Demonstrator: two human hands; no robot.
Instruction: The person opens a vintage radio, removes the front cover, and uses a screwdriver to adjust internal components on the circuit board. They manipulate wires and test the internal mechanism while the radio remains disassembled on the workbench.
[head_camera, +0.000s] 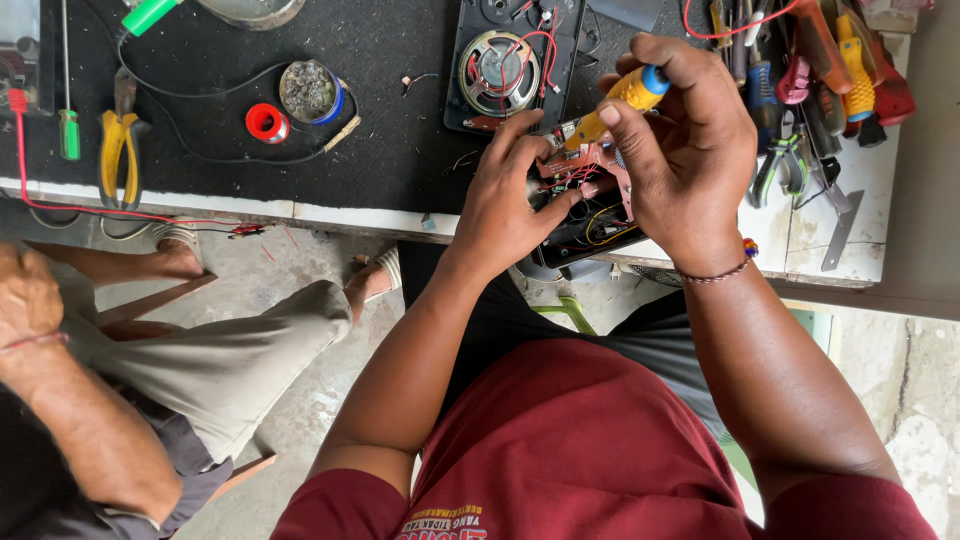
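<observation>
While gripping a yellow screwdriver (612, 103), right hand (685, 165) closed around its handle, tip down on the red circuit board (590, 168) at the bench's front edge. Left hand (510, 195) curled, fingers pinching the board steady. Likely risk: tip slipping into thin wires (590, 215). Little room rightward beside piled tools (810, 90); speaker (498, 72) just behind.
</observation>
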